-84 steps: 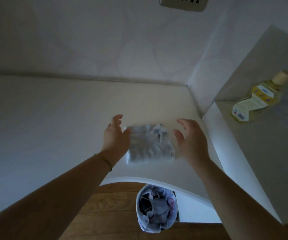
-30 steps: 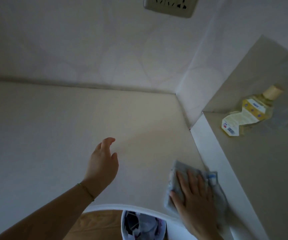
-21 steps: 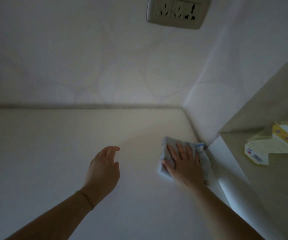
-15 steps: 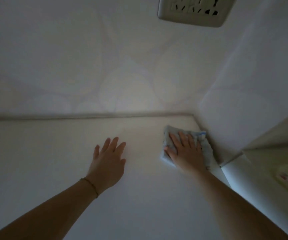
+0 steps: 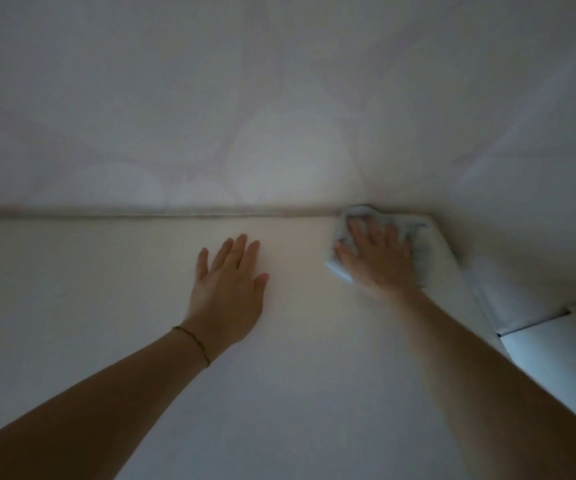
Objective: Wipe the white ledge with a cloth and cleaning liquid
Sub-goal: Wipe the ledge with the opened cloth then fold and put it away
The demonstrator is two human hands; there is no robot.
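Since half a second ago the right hand (image 5: 378,259) has pushed the cloth (image 5: 421,244) farther up the white ledge (image 5: 106,341), so that the cloth now sits in the back corner, at the right of centre in the frame, its top edge touching the seam where ledge meets wall (image 5: 210,98). The wall socket seen earlier at the top of the frame is out of view, and so is the bottle at the right.

The cloth is pale grey-blue, crumpled and folded into a rough pad, with a thin blue line near its upper right edge; it is blurred. The right hand lies flat on it, palm down, fingers (image 5: 373,230) spread apart and pressing, not curled around the fabric.

The left hand (image 5: 226,292) rests palm down on the bare ledge at the middle of the frame, well apart from the cloth, fingers straight and nearly together, holding nothing. A thin bracelet (image 5: 193,341) circles that wrist.

The ledge is smooth and off-white, dimly lit. The wall behind carries a faint pattern of large pale circles. At the right edge a second white surface (image 5: 556,348) stands higher than the ledge.
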